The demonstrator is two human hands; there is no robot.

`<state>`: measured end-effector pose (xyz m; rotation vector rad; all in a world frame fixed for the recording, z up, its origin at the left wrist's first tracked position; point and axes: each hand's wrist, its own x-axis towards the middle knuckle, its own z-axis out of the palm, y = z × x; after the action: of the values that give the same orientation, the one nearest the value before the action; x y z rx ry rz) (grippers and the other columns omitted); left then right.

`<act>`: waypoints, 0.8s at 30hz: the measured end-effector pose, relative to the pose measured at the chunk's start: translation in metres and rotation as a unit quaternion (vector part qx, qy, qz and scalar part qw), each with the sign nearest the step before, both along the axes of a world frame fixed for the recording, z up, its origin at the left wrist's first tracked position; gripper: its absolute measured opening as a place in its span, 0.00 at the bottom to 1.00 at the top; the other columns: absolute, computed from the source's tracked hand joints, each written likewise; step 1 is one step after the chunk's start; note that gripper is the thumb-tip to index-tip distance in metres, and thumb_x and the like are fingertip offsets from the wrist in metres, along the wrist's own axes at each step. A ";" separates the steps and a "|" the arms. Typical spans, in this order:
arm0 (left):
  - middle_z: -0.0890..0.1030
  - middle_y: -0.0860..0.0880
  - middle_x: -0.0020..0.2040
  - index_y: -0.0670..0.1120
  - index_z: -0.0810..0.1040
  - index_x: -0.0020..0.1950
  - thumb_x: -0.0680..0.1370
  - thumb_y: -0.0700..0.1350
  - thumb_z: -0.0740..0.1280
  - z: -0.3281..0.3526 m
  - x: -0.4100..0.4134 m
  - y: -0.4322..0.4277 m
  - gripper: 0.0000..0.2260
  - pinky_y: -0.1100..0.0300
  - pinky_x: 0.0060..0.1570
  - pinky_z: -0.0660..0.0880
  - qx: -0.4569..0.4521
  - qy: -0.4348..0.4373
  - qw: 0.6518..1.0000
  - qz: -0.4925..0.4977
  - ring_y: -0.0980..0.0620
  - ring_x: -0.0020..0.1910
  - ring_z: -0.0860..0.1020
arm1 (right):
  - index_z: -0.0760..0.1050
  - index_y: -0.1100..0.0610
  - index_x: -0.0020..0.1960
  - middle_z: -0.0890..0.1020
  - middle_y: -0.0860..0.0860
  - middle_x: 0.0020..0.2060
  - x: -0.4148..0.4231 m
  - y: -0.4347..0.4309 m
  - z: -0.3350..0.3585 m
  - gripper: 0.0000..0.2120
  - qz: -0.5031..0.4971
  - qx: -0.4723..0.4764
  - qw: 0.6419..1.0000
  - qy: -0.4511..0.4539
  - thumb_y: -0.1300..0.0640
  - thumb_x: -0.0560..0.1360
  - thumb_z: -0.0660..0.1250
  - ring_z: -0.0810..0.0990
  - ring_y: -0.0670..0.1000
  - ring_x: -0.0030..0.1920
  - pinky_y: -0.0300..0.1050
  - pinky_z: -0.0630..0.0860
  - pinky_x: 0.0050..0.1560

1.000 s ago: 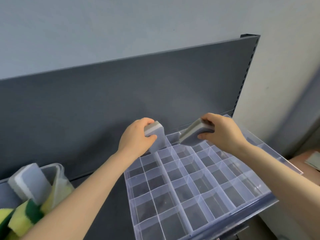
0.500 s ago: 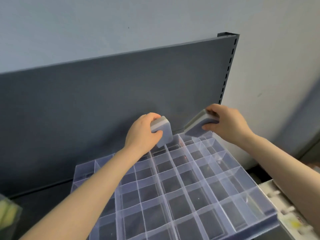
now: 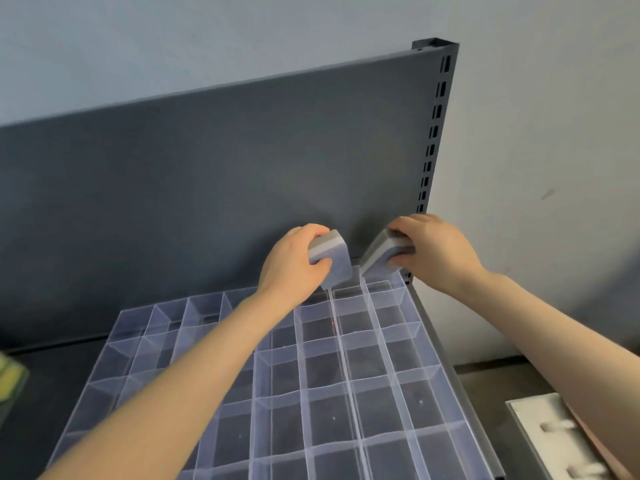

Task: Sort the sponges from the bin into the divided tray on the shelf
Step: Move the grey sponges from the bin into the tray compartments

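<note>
Your left hand (image 3: 294, 268) has its fingers (image 3: 311, 232) clenched around a grey two-layer foam sponge (image 3: 330, 263). Your right hand (image 3: 438, 251) is grasping a second grey foam sponge (image 3: 382, 254) the same way.

Over the last second you have carried both along the clear plastic divided tray (image 3: 408, 341) to its far end, by the dark grey back panel (image 3: 207, 185). The tray lies on the dark grey metal shelf (image 3: 52, 348). Your head has turned with them, so the clear bin (image 3: 8, 379) of yellow-green sponges now shows only as a sliver at the left edge.

The right-hand sponge is tilted, with its lower edge over the far right corner compartment. The left-hand one hangs with a lower corner dipping toward the far row a little to the left. Whether either already touches a divider I cannot tell.

Every compartment in view looks bare, so these would be the first two placed, and the sorting has barely begun. You seem to be at the point of seating them, so square each sponge to its cell first. A white moulded block (image 3: 540, 438) sits off to the lower right, apart from the work.
</note>
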<state>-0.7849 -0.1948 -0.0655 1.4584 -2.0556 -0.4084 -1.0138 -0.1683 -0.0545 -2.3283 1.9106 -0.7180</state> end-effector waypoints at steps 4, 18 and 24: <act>0.76 0.55 0.57 0.54 0.73 0.62 0.74 0.44 0.70 -0.006 -0.010 -0.002 0.18 0.61 0.46 0.74 0.005 -0.004 1.000 -0.005 0.55 0.50 0.73 | 0.74 0.53 0.55 0.77 0.51 0.43 -0.003 -0.006 0.000 0.15 0.021 0.018 0.999 0.028 0.60 0.68 0.67 0.72 0.55 0.48 0.48 0.73 0.41; 0.75 0.53 0.57 0.50 0.74 0.64 0.75 0.42 0.67 -0.010 -0.025 -0.009 0.17 0.61 0.46 0.70 0.026 -0.042 0.999 -0.019 0.53 0.51 0.74 | 0.74 0.55 0.54 0.73 0.51 0.46 -0.005 -0.019 -0.007 0.13 0.054 0.090 0.988 0.118 0.61 0.70 0.63 0.71 0.55 0.46 0.44 0.67 0.36; 0.75 0.53 0.55 0.50 0.76 0.62 0.73 0.40 0.68 -0.009 -0.024 -0.015 0.18 0.61 0.48 0.70 0.047 -0.101 0.992 -0.056 0.52 0.51 0.74 | 0.73 0.55 0.57 0.76 0.52 0.48 0.002 -0.025 -0.010 0.15 0.065 0.094 0.981 0.154 0.62 0.71 0.63 0.73 0.56 0.52 0.45 0.71 0.41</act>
<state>-0.8091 -0.2094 -0.0746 1.4970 -2.3135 -0.4216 -1.0119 -0.1932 -0.0646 -2.5288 1.8147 -0.1629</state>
